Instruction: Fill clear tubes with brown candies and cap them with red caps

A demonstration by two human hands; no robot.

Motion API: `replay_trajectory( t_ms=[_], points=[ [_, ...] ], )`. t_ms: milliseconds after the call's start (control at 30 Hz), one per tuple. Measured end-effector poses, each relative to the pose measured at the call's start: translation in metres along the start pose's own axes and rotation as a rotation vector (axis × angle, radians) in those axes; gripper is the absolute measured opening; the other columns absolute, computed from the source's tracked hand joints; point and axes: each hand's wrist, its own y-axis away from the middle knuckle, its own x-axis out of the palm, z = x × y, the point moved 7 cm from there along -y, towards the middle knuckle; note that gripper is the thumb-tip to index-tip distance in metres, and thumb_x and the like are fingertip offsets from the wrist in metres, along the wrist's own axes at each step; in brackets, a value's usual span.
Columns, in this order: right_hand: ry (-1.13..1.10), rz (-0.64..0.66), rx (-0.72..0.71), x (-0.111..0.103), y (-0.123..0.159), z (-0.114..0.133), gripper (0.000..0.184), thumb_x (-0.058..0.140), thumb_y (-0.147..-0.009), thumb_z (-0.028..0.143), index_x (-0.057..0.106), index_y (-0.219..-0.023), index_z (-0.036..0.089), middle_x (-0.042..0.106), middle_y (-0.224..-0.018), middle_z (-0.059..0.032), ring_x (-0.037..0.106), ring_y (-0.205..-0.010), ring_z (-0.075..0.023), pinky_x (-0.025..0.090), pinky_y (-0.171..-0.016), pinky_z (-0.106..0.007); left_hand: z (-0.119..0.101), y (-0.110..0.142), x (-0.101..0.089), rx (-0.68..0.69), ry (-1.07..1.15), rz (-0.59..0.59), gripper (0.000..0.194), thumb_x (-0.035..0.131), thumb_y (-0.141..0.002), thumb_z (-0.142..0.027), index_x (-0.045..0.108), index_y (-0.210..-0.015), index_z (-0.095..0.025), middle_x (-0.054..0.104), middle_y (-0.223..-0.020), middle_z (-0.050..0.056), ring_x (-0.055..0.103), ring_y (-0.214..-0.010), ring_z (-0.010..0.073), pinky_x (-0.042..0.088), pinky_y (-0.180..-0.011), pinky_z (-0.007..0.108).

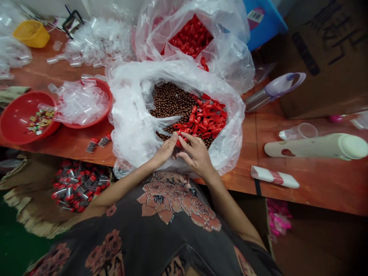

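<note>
Both hands meet over the near side of an open white plastic bag (126,111). My left hand (165,151) is closed, its thumb and fingers pinching a small red plastic cap (179,142). From the other side, the curled fingers of my right hand (197,153) grip the same cap. Whether a clear tube is fitted to it is hidden by the fingers. Just beyond my hands, loose red caps (205,122) lie heaped on small round brown balls (171,100) inside the bag.
Left of the bag stand a red bowl of clear tubes (83,101) and a red bowl with small colourful pieces (8,120). Filled red-capped tubes (82,186) lie in a carton below. A pale bottle (313,146) lies at right; another bag holds red caps (191,36).
</note>
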Motion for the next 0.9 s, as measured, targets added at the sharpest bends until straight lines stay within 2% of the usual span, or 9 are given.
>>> replay_trajectory(
  t_ms=[100, 200, 300, 400, 467, 533, 633, 733, 900],
  points=[
    [-0.186, -0.213, 0.24, -0.012, 0.012, -0.023, 0.048, 0.062, -0.089, 0.054, 0.06, -0.129, 0.028, 0.068, -0.121, -0.0084, 0.064, -0.108, -0.0237, 0.053, -0.092, -0.042, -0.007, -0.001, 0.002, -0.027, 0.163, -0.005, 0.067, 0.025, -0.09, -0.078, 0.056, -0.094, -0.019, 0.059, -0.065, 0.001, 0.05, -0.048, 0.0095, 0.039, -0.041, 0.021],
    [-0.403, -0.367, 0.502, -0.01, 0.027, -0.04, 0.034, 0.07, -0.082, 0.053, 0.069, -0.098, 0.022, 0.07, -0.081, -0.0016, 0.065, -0.072, -0.0167, 0.055, -0.067, -0.031, -0.01, -0.002, 0.001, -0.036, 0.205, -0.011, 0.065, 0.025, -0.091, -0.076, 0.056, -0.101, -0.02, 0.06, -0.068, 0.001, 0.051, -0.049, 0.0093, 0.039, -0.042, 0.021],
    [-0.466, -0.448, 0.552, -0.01, 0.029, -0.035, 0.028, 0.07, -0.083, 0.048, 0.072, -0.091, 0.021, 0.071, -0.078, -0.0003, 0.065, -0.068, -0.015, 0.055, -0.066, -0.031, -0.007, -0.002, 0.002, -0.033, 0.164, -0.003, 0.066, 0.027, -0.09, -0.077, 0.057, -0.103, -0.02, 0.06, -0.067, 0.001, 0.051, -0.049, 0.0094, 0.038, -0.042, 0.021],
    [-0.3, -0.433, 0.333, -0.018, 0.016, -0.012, 0.024, 0.064, -0.09, 0.041, 0.073, -0.106, 0.025, 0.075, -0.1, -0.0033, 0.069, -0.09, -0.0189, 0.057, -0.085, -0.038, -0.001, -0.002, 0.005, -0.03, 0.144, 0.013, 0.069, 0.029, -0.088, -0.08, 0.058, -0.103, -0.019, 0.057, -0.064, 0.0, 0.051, -0.049, 0.0103, 0.038, -0.042, 0.022],
    [-0.125, -0.309, 0.141, -0.016, 0.007, 0.005, 0.029, 0.065, -0.091, 0.039, 0.069, -0.118, 0.029, 0.073, -0.115, -0.0042, 0.067, -0.106, -0.0219, 0.052, -0.098, -0.043, 0.0, -0.002, 0.007, -0.029, 0.173, 0.01, 0.072, 0.025, -0.088, -0.08, 0.059, -0.102, -0.019, 0.054, -0.062, 0.0, 0.049, -0.049, 0.0105, 0.037, -0.042, 0.022],
    [0.044, -0.186, 0.02, -0.009, 0.002, 0.015, 0.045, 0.069, -0.088, 0.039, 0.06, -0.131, 0.03, 0.069, -0.125, -0.0061, 0.063, -0.115, -0.0253, 0.049, -0.103, -0.047, -0.001, -0.001, 0.007, -0.037, 0.218, 0.006, 0.071, 0.024, -0.09, -0.078, 0.061, -0.1, -0.019, 0.053, -0.062, 0.0, 0.047, -0.049, 0.0103, 0.036, -0.043, 0.022],
    [0.204, -0.091, -0.071, 0.002, 0.001, 0.021, 0.069, 0.071, -0.085, 0.04, 0.042, -0.146, 0.026, 0.062, -0.135, -0.0122, 0.058, -0.122, -0.0301, 0.047, -0.105, -0.052, -0.003, 0.001, 0.003, -0.068, 0.263, -0.036, 0.051, 0.042, -0.093, -0.066, 0.06, -0.096, -0.019, 0.054, -0.065, 0.001, 0.048, -0.052, 0.0099, 0.035, -0.045, 0.022],
    [0.251, -0.09, -0.166, 0.01, 0.001, 0.026, 0.077, 0.069, -0.086, 0.038, 0.031, -0.151, 0.022, 0.058, -0.136, -0.0163, 0.057, -0.122, -0.0319, 0.048, -0.102, -0.053, -0.004, 0.005, -0.003, -0.062, 0.313, -0.106, 0.032, 0.055, -0.091, -0.049, 0.059, -0.097, -0.018, 0.055, -0.07, 0.001, 0.049, -0.055, 0.009, 0.036, -0.047, 0.02],
    [0.305, -0.146, -0.355, 0.021, 0.0, 0.047, 0.079, 0.068, -0.087, 0.037, 0.028, -0.153, 0.018, 0.063, -0.124, -0.0188, 0.061, -0.113, -0.0317, 0.053, -0.093, -0.05, -0.01, 0.022, -0.01, 0.019, 0.334, -0.144, 0.038, 0.052, -0.09, -0.05, 0.059, -0.11, -0.018, 0.053, -0.075, -0.001, 0.045, -0.053, 0.008, 0.035, -0.045, 0.02]
  ],
)
